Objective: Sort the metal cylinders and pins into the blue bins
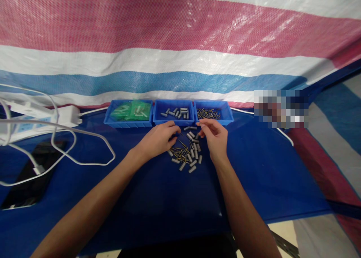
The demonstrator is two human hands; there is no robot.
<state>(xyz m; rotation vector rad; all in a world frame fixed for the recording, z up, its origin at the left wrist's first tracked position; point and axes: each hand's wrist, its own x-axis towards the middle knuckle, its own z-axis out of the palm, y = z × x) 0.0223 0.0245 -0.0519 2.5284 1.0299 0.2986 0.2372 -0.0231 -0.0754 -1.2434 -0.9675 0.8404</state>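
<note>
A loose pile of short grey metal cylinders [196, 153] and thin brass-coloured pins or screws [182, 153] lies on the blue table surface. My left hand [159, 138] reaches over the pile's left side, its fingers curled and thumb close to the index finger. A thin pin shows near those fingertips; whether it is held is unclear. On the other side, my right hand [216, 138] has thumb and index finger pinched together in front of the right bin. A grey cylinder [197, 136] is by its lower fingers, but what the pinch contains is too small to make out.
Three blue bins stand in a row behind the pile: the left bin [126, 125] with green bags, the middle bin [173, 122] with cylinders, the right bin [227, 119] with thin pins. At left are a power strip [67, 115], white cables [93, 163] and a phone [31, 179].
</note>
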